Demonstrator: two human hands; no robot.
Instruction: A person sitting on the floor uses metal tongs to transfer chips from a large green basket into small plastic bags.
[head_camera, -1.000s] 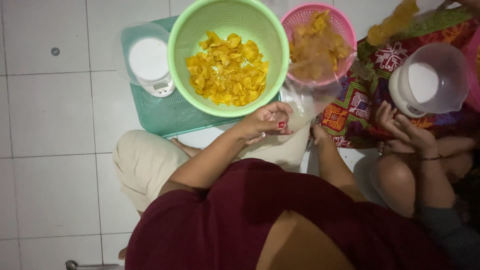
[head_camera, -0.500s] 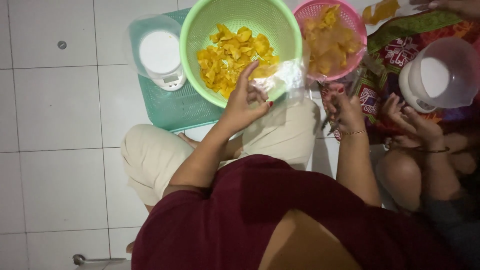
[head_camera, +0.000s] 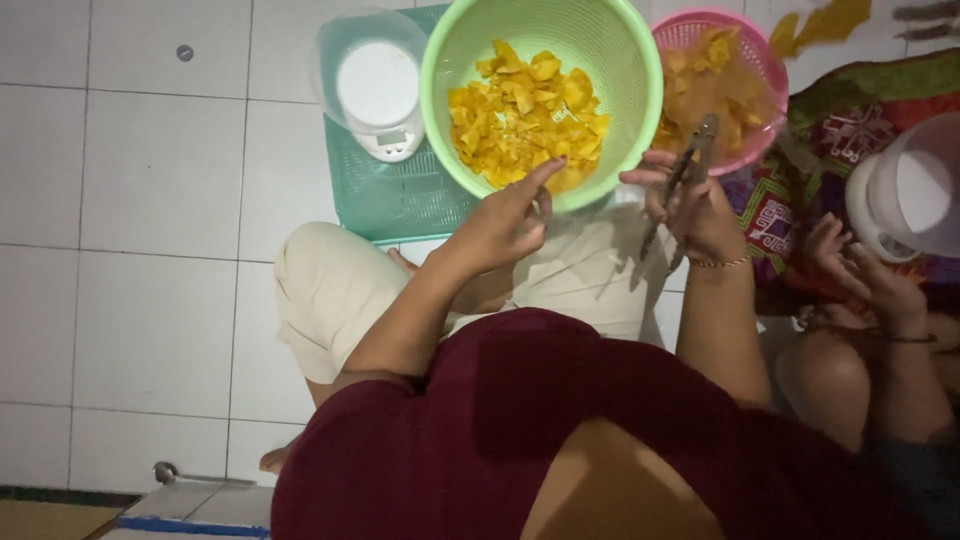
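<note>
I see the left hand at the near rim of the green colander bowl, fingers loosely open and empty, index fingertip reaching over the rim toward the yellow chips heaped inside. The right hand is closed around metal tongs, whose tips point up against the pink basket; that basket holds darker orange chips and sits touching the green bowl on its right. Left of the bowl a white kitchen scale stands on a teal perforated tray that also runs under the bowl. All of it sits on a white tiled floor, just beyond my crossed legs in beige trousers. To the right another person's hands rest on a patterned cloth, near a second white scale. Nothing blocks either hand; my dark red shirt fills the lower frame. No readable labels from here
</note>
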